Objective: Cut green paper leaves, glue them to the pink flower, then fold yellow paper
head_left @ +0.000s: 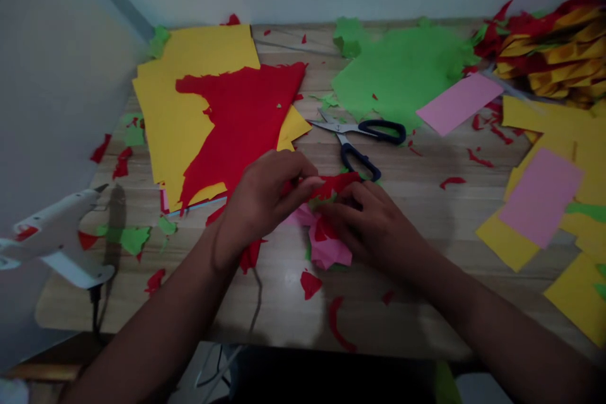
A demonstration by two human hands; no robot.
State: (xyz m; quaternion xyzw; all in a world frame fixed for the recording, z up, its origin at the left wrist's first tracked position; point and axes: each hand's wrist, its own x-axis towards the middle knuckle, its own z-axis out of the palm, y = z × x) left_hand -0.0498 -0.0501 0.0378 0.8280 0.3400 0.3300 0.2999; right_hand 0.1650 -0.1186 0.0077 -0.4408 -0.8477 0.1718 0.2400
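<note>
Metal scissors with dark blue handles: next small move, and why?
I'd probably close the metal scissors with dark blue handles and slide them farther back once the right hand is free. Their blades are spread, the lower handle loop sits close to that hand's knuckles, and both hands seem busy with the crumpled red and pink paper.

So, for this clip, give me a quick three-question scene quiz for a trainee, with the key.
1. True or false: the scissors with dark blue handles lie open on the light wooden table.
2. The large torn red sheet lies: A) under, B) partly over, or C) well apart from the large yellow paper sheets.
3. Which hand is nearer the white plastic glue gun?

Key: 1 true; 2 B; 3 left hand.
</note>
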